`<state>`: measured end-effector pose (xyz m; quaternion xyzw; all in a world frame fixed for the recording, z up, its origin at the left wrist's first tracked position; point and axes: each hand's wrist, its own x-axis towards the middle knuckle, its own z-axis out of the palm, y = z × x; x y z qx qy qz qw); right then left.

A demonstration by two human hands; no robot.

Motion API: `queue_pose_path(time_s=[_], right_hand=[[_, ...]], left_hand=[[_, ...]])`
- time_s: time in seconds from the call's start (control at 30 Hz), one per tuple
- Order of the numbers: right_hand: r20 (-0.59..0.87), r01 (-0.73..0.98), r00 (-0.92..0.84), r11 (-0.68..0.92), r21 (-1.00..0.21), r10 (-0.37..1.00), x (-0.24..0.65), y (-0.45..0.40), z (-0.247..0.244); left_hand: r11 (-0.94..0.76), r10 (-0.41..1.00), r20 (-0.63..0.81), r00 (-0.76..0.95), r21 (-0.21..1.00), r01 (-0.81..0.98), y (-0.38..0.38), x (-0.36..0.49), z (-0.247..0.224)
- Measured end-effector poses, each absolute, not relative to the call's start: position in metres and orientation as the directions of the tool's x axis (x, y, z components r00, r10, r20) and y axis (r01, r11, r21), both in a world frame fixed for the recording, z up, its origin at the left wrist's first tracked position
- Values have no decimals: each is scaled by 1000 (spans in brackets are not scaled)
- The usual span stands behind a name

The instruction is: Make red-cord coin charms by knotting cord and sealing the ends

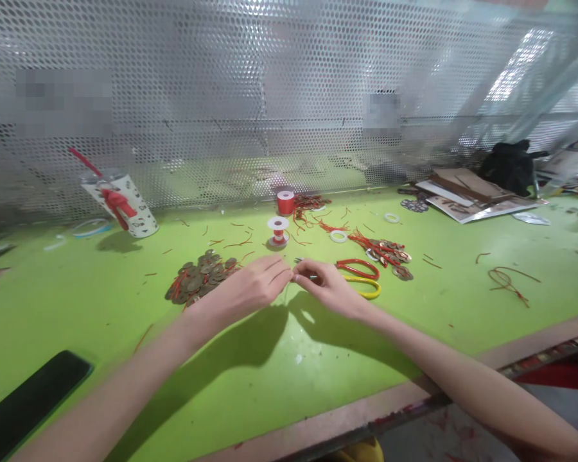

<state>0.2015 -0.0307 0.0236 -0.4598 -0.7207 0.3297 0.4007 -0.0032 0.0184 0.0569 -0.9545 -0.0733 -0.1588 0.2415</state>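
Over the middle of the green table, my left hand and my right hand meet at their fingertips. Both are closed in a pinch; a thin strand seems to show just below, but what they hold is too small to name. Beside my left hand lies a heap of dark coins with red cords. Scissors with red and yellow handles lie behind my right hand, their blades mostly hidden. Beyond the hands stand a nearly bare spool and a fuller red cord spool.
More coins tied with red cord lie to the right, near white rings. A patterned tumbler with a red straw leans at left; a dark phone-like slab is nearest. Cardboard and a black bag sit before the perforated screen.
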Motion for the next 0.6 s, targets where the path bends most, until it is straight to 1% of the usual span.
queue_pose_path(time_s=[0.07, 0.13, 0.3, 0.33, 0.4, 0.53, 0.6], right_hand=[[291, 444, -262, 382, -810, 920, 201, -31, 23], [303, 469, -260, 394, -790, 917, 202, -31, 22], [288, 448, -245, 372, -813, 926, 201, -31, 21], [285, 436, -240, 365, -823, 928, 201, -31, 21], [276, 415, -226, 349, -840, 934, 199, -31, 21], [263, 411, -180, 316, -855, 948, 196, -32, 20], [271, 405, -151, 310, -860, 951, 195, -33, 19]], left_hand=[[-838, 50, 302, 952, -506, 204, 16, -1, 57], [-818, 42, 296, 954, -538, 203, 15, 0, 57], [-809, 54, 329, 943, -539, 234, 14, 1, 53], [-818, 59, 344, 937, -521, 243, 15, 1, 52], [-856, 81, 385, 919, -445, 262, 17, 1, 49], [-928, 169, 463, 870, -222, 299, 23, 2, 44], [-933, 195, 476, 858, -179, 312, 25, 2, 42]])
